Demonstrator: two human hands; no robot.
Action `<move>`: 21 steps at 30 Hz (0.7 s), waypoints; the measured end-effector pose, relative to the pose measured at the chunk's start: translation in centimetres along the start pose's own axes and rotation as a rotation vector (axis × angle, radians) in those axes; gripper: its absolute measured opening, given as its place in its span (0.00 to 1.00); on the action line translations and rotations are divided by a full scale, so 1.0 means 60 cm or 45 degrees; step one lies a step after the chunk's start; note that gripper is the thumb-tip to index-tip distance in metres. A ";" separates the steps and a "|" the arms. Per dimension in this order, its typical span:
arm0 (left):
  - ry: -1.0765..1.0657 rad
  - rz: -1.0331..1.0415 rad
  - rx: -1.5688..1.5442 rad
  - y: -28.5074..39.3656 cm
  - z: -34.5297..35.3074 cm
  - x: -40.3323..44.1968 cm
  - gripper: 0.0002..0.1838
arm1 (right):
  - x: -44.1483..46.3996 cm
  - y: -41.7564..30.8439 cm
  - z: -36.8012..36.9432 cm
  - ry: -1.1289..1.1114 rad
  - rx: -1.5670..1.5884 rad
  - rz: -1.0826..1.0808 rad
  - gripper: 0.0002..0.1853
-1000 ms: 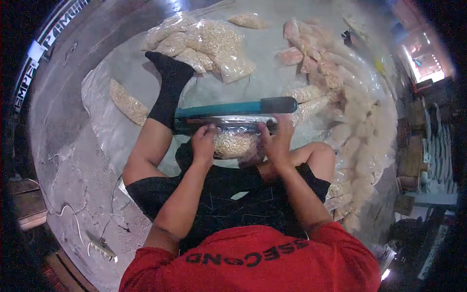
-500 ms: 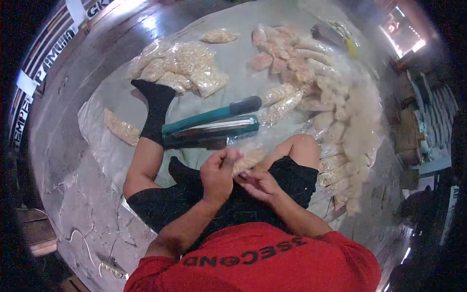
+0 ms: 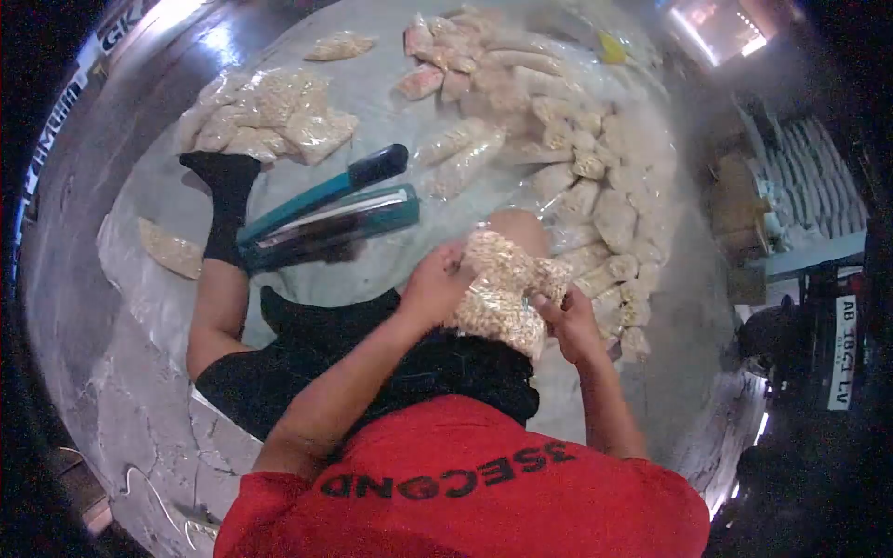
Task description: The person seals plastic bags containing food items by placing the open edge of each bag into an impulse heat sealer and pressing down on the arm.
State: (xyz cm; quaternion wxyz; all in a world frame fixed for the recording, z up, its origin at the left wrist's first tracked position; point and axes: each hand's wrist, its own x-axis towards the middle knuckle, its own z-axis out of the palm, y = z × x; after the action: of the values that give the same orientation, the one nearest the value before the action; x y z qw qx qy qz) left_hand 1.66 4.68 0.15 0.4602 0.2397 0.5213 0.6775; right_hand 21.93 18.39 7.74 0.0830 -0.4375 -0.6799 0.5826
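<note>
A clear plastic bag of pale grains or beans (image 3: pixel 499 296) is held over my lap. My left hand (image 3: pixel 437 284) is closed on the bag's left side, and my right hand (image 3: pixel 569 321) pinches its right side. Beyond my left hand, a teal sealer-like tool with a black-ended arm (image 3: pixel 326 219) lies on the sheet near my left foot. Its upper arm is raised apart from the base.
Filled bags (image 3: pixel 270 116) lie in a heap by my left foot, with a single bag (image 3: pixel 172 249) nearer. Many more bags (image 3: pixel 605 195) spread over the sheet at the right. A number plate (image 3: pixel 842 353) shows at the far right.
The bag has come away from the teal tool and moved right and over my lap, held in both hands. The tool's arm has risen. The view has turned to the right.
</note>
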 end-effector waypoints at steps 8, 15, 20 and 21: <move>-0.385 0.922 1.443 -0.003 0.102 -0.085 0.42 | -0.012 0.058 -0.021 0.027 0.399 0.375 0.19; 0.058 0.558 1.040 0.149 0.003 -0.102 0.20 | 0.000 0.246 -0.029 0.320 0.347 0.016 0.20; 0.353 0.365 1.606 0.367 -0.203 -0.073 0.21 | -0.039 0.438 -0.023 1.005 -0.258 0.252 0.14; 0.364 0.361 1.430 0.398 -0.261 -0.054 0.22 | -0.044 0.449 -0.032 1.010 -0.246 0.260 0.14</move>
State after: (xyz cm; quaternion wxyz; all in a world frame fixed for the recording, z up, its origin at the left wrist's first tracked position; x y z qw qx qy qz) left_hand -18.34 -6.54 17.43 0.0934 0.4202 0.8194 0.3786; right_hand 38.15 16.29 -13.89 0.2387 -0.6987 -0.5999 0.3080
